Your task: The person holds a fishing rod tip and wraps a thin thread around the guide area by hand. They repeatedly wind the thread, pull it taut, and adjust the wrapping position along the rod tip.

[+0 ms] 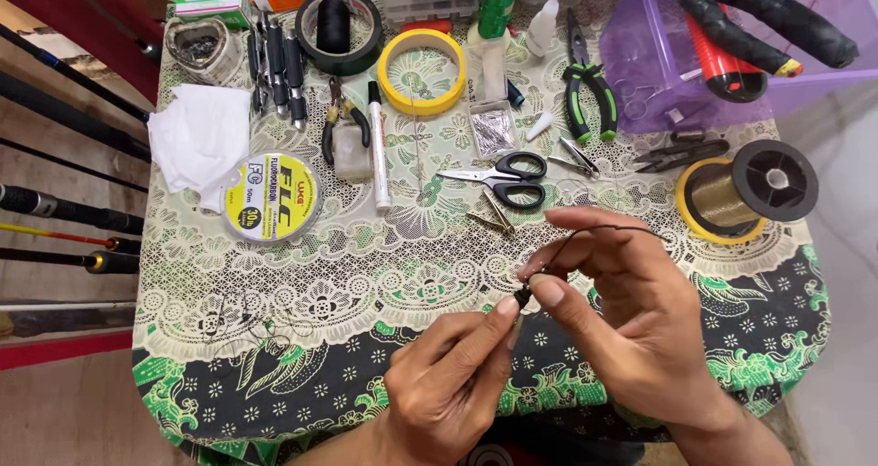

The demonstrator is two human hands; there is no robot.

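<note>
My left hand point(448, 379) pinches a small dark fitting point(522, 296) between thumb and forefinger above the near edge of the table. My right hand point(622, 306) meets it from the right, its thumb and forefinger on the same fitting. A thin dark line point(611, 229) loops from the fitting up over my right fingers. Black-handled scissors point(505, 177) lie just beyond my hands.
The patterned green cloth point(366, 274) carries a round line spool point(273, 197), a golden line spool point(750, 192), yellow tape point(393, 73), black tape point(307, 47), green pliers point(590, 86), a white marker point(379, 146), tissue point(197, 137) and a purple tub point(640, 64). Rods point(64, 210) lean at left.
</note>
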